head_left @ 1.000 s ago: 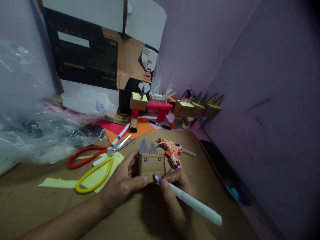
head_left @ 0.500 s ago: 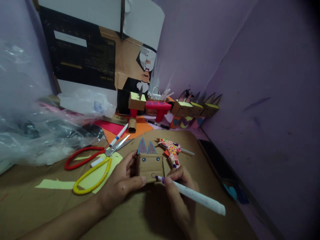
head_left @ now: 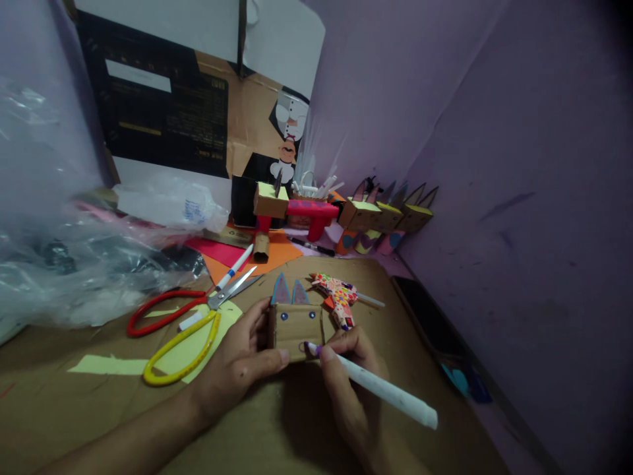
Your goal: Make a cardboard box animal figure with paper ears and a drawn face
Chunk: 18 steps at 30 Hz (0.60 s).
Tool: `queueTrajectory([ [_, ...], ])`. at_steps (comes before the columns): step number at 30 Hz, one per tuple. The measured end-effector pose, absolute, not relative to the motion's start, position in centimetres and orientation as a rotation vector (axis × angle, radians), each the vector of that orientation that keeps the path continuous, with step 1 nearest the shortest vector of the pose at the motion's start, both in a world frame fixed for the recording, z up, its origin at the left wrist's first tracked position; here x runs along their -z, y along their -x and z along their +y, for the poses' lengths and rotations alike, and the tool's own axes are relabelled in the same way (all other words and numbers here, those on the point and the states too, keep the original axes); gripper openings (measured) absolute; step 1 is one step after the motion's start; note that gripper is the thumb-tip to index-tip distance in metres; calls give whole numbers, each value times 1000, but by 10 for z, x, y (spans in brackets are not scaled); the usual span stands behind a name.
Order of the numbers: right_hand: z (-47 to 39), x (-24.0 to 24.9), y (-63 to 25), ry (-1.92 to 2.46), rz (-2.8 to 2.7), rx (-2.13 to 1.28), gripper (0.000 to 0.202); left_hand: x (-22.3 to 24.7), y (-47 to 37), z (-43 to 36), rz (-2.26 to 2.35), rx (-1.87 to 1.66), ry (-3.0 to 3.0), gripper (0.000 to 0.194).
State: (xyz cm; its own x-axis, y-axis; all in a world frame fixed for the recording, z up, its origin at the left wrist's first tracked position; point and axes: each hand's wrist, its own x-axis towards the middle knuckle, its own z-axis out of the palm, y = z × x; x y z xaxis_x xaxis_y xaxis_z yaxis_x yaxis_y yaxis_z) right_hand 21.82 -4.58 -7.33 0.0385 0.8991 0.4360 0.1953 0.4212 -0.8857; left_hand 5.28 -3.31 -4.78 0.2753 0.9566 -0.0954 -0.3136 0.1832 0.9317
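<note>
My left hand grips a small cardboard animal head by its left side, thumb along the lower edge. Two pointed ears, purple with blue outlines, stand on top, and two dark eyes sit on the face. In my right hand is a white marker with a purple tip end, its point on the lower part of the face beside a small drawn oval. The fingers of my right hand are pinched round the marker close to its tip. Just behind the head lies a floral-patterned glue gun with a clear stick.
Red-and-yellow-handled scissors lie on yellow paper to the left, near another marker. A dark phone-like slab is at right. Several cardboard animal figures stand at the back; plastic bags fill the left side.
The marker's tip has shifted slightly left on the cardboard face, and my right hand with it. The small curved mark is now a more closed oval. My left hand stays put.
</note>
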Motion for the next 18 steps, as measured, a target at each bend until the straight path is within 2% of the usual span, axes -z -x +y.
queueTrajectory([
  [9,-39,64,-228,977,-1132,-795,21,57,-49,-30,783,-1121,-928,61],
  [18,-47,66,-222,1019,-1440,-649,18,55,-51,-29,759,-1121,-883,59],
])
